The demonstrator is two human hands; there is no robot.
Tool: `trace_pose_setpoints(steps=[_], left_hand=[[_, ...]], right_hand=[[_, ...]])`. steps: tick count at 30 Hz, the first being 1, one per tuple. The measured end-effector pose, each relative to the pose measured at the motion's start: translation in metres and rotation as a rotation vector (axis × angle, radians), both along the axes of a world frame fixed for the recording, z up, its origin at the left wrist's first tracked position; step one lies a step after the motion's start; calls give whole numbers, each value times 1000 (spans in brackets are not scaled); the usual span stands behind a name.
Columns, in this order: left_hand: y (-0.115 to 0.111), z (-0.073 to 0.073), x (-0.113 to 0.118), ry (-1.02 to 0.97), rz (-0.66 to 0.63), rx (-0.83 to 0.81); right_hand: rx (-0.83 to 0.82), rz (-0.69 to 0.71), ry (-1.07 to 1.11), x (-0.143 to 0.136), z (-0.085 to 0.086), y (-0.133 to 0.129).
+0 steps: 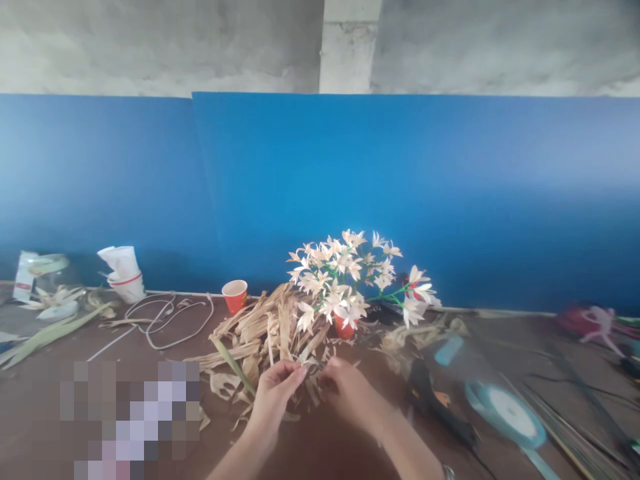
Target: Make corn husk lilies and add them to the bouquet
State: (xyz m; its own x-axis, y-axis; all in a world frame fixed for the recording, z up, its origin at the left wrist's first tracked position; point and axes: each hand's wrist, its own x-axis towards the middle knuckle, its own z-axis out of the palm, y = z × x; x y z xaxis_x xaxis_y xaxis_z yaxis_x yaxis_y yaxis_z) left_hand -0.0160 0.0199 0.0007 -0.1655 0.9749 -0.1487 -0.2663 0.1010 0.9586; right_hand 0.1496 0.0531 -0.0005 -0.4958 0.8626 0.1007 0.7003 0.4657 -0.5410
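My left hand (274,392) is closed in a pinch, thumb against forefinger, on a small pale piece of husk (311,364). Close beside it, my right hand (350,392) has its fingers curled at the same piece; what they hold is too blurred to make out. Just beyond both hands lies a heap of dried corn husks (250,327), with scraps scattered towards me. Behind the hands, a bunch of white husk flowers (340,267) on green stems stands in a red cup (345,327).
At right lie a black glue gun (433,400), a roll of light blue ribbon (515,413) and thin sticks (555,420). A red paper cup (235,297), a white cord (165,323) and a white cup (127,283) stand or lie at left. A blue partition (320,180) rises behind.
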Motion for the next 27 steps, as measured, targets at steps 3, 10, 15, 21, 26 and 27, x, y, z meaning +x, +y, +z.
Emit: trace_pose_setpoints(steps=[3,10,15,21,26,27], left_hand=[[-1,2,1,9,4,7],[-3,4,3,32,16,34],[-5,6,4,21,26,18],[-8,8,8,1,19,-31],[-7,4,7,22,19,-38],[-6,3,7,22,24,-36]], right_hand=[[4,6,-4,-2,2,-2],[49,3,14,-4,3,-5],[47,-29,121,-8,15,-7],[48,-107,512,-16,32,-14],[231,-118,659,-19,31,-22],[270,-122,679,-19,31,-23]])
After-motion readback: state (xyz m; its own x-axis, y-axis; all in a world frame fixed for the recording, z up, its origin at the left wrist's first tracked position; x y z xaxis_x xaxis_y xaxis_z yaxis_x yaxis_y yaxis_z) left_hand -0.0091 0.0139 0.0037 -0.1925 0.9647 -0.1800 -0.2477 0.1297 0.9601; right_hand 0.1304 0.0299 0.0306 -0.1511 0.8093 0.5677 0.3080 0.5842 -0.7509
